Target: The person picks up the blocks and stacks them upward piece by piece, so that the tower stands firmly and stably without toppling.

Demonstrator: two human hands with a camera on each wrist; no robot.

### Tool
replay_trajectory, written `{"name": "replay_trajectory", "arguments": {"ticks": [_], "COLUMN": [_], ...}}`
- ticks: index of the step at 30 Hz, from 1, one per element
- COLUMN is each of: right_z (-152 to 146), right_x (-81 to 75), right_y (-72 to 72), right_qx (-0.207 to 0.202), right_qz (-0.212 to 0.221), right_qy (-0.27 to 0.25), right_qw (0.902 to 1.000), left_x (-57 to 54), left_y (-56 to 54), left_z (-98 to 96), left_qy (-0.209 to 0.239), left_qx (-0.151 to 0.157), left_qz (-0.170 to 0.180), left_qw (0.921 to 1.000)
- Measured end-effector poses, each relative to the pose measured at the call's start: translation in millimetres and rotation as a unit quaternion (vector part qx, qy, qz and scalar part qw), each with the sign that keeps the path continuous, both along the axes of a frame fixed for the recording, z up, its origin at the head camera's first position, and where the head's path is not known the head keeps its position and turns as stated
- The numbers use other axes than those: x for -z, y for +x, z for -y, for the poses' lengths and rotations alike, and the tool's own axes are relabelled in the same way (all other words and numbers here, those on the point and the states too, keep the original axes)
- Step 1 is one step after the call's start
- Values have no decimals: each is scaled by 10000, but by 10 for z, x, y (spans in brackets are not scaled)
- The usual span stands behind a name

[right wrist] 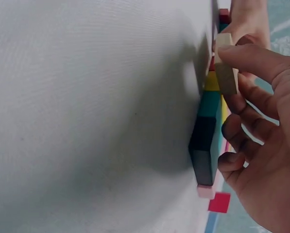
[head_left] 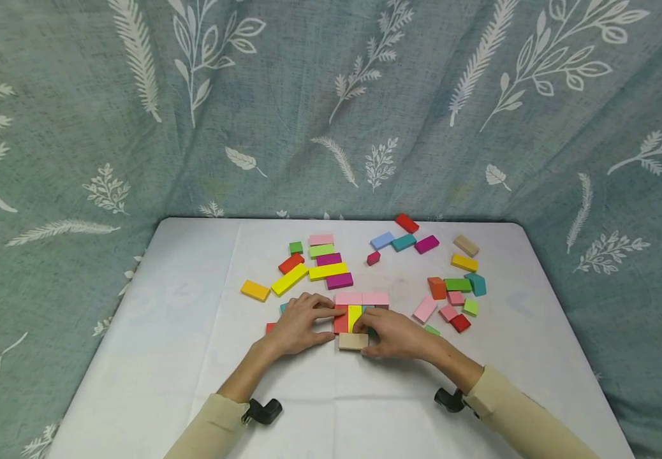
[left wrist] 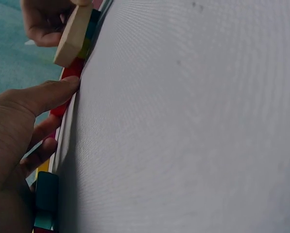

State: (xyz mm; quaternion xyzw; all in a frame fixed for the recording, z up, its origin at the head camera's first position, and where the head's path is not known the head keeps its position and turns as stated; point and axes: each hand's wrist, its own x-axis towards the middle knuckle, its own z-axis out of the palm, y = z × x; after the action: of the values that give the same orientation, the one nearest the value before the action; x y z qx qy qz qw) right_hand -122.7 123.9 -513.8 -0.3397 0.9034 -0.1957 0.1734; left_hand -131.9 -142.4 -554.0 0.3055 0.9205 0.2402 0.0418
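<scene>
Nearest on my feed, the right hand pinches the tan block by the yellow block's near end — probably light, stiff wood; I'd grip across its thickness. The left hand, fingers fairly straight, seemingly touches the red block; pink blocks lie beyond.
</scene>
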Motion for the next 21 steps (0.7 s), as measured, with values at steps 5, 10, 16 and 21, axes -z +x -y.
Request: {"name": "replay_trajectory", "arguments": {"ticks": [5,10,16,21], "right_z": [28,56,76,97], "right_x": [11,12,39,47], "right_y": [7,5,1,2], "right_qx": [94,62,34,-65], "right_qz": [-82,-109,-249,-346], "right_qy": [114,213,289,208], "right_qw": [9999,9997,9993,9992], "left_x": [2,8,4,-8], "left_y": [4,5,3,12], "left_z": [-2,0,8,13], "left_qy": [26,40,58,89], "left_qx": [-17,-15,39,47], "left_qz": [3,1,27,40], "left_qw": [10000,10000,10000,9999]}}
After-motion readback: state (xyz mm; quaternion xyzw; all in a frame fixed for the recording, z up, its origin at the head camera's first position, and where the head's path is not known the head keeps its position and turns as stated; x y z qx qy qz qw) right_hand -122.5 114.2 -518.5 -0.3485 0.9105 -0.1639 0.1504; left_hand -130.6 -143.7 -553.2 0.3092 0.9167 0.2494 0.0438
